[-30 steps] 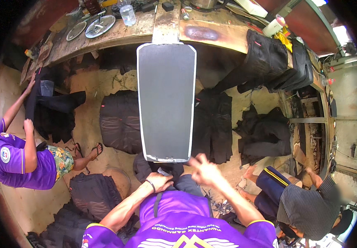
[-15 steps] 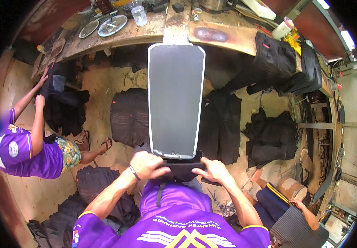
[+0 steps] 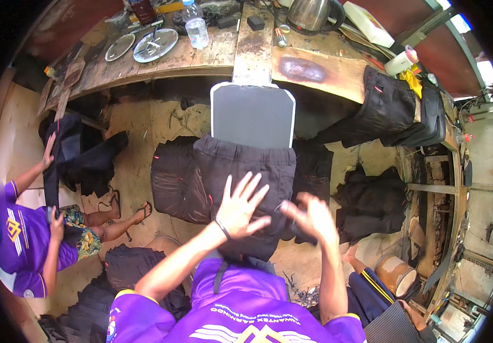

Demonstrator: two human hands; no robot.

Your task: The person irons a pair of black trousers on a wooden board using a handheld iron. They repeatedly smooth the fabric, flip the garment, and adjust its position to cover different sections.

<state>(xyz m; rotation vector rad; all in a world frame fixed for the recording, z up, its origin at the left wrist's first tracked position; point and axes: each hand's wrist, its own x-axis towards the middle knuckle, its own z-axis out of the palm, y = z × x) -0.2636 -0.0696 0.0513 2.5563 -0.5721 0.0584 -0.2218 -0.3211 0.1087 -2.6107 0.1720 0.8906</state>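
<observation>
A pair of black elastic-waist trousers (image 3: 215, 168) is pulled over the near part of a grey, white-edged board (image 3: 252, 117), its waistband lying across the board. My left hand (image 3: 240, 207) rests on the dark cloth with fingers spread wide. Over the garment's right side is my right hand (image 3: 312, 220), thumb stretched toward the cloth and the other fingers half bent, somewhat blurred. I see nothing held in it. The board's near end is hidden under the fabric.
The board juts from a wooden bench (image 3: 218, 54) holding a water bottle (image 3: 196, 28), a metal kettle (image 3: 309, 14) and folded black trousers (image 3: 386, 97). Dark garment piles (image 3: 372, 200) lie around. One co-worker (image 3: 35, 240) handles black cloth at left; another (image 3: 383, 297) sits at lower right.
The trousers have been drawn over the board, covering its near part. My hands have gone from gripping cloth at its near end to lying over the garment. The left co-worker's hands have moved.
</observation>
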